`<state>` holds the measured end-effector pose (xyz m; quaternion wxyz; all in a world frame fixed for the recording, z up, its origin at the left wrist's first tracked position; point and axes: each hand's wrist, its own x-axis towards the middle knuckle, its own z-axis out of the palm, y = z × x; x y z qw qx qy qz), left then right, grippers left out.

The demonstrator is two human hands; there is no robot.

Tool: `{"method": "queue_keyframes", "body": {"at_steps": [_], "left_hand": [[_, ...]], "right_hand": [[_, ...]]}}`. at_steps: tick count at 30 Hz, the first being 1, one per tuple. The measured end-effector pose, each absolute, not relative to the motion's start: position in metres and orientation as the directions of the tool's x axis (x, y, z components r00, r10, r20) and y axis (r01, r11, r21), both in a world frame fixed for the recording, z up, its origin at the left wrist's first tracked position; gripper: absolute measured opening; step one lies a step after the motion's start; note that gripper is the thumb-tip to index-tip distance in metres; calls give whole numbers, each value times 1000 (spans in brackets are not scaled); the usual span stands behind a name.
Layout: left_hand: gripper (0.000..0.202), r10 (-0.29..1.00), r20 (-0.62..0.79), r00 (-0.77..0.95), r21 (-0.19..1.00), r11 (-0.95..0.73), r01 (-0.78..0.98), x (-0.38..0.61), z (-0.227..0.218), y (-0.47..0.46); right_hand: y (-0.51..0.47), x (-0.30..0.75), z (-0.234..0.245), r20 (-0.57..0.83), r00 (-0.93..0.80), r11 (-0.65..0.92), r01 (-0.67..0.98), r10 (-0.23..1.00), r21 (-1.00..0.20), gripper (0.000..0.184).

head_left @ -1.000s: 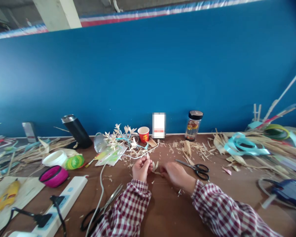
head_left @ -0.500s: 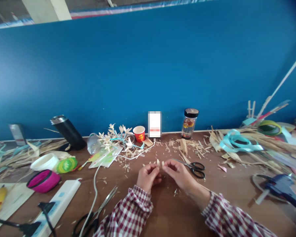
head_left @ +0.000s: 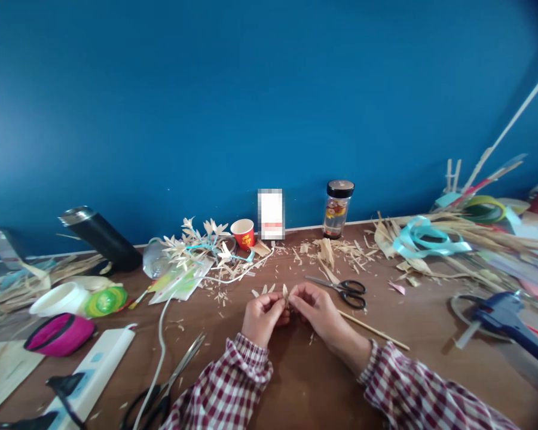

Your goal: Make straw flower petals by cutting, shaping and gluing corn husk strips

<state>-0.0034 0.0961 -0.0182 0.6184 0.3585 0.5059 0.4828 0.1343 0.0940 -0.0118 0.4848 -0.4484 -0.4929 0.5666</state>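
Note:
Between finger and thumb, my left hand (head_left: 263, 315) pinches a small pale petal-shaped piece of dried husk (head_left: 285, 292), its tip pointing up. My right hand (head_left: 316, 309) is closed in a pinch right beside it, fingertips meeting the lower part of that piece; whether it holds a second piece is hidden. A few loose pale petals (head_left: 262, 291) lie just beyond my left hand. Black-handled scissors (head_left: 353, 292) rest behind my right hand, and a thin wooden stick (head_left: 376, 330) lies to its right.
Larger scissors (head_left: 170, 382), a white cable (head_left: 162, 334) and a power strip (head_left: 96, 370) lie at left. Husk flowers (head_left: 197, 245), a red paper cup (head_left: 243, 233) and a jar (head_left: 338, 210) stand at the back. A blue glue gun (head_left: 506, 316) and light-blue ribbon (head_left: 424, 242) are at right.
My right hand has come closer to my left, so the gap between their fingertips has closed. The view has tilted down and shifted slightly right; the wooden stick now shows beside my right forearm.

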Motion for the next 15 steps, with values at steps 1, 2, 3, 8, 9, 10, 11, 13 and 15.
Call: {"method": "queue_keyframes", "body": {"at_steps": [1, 2, 3, 8, 9, 10, 11, 13, 15], "left_hand": [[33, 960, -280, 25, 931, 278, -237, -3, -17, 95], [33, 959, -281, 29, 930, 280, -238, -3, -16, 95], [33, 960, -280, 34, 930, 280, -237, -3, -14, 94], [31, 960, -276, 43, 935, 279, -219, -1, -10, 92], [31, 959, -281, 35, 935, 282, -217, -1, -10, 92], [30, 958, -286, 30, 934, 285, -216, -1, -11, 93], [30, 957, -289, 27, 932, 287, -219, -2, -12, 94], [30, 954, -298, 38, 926, 299, -231, -3, -14, 95], [29, 949, -309, 62, 917, 315, -243, -4, -15, 96]], "right_hand": [[94, 134, -12, -25, -127, -37, -97, 992, -995, 25], [94, 134, -13, -19, -125, -30, -85, 992, -996, 25], [94, 135, -13, -17, -120, -26, -74, 993, -997, 25], [94, 134, -13, -7, -108, -11, -34, 994, -999, 22], [94, 134, -13, -5, -111, -8, -34, 994, -999, 22], [94, 134, -14, 0, -113, -4, -34, 994, -999, 22], [94, 133, -14, 4, -113, 0, -34, 994, -999, 22], [93, 133, -14, 20, -105, 16, -40, 994, -999, 22], [93, 132, -15, 46, -103, 40, -59, 994, -997, 21]]}}
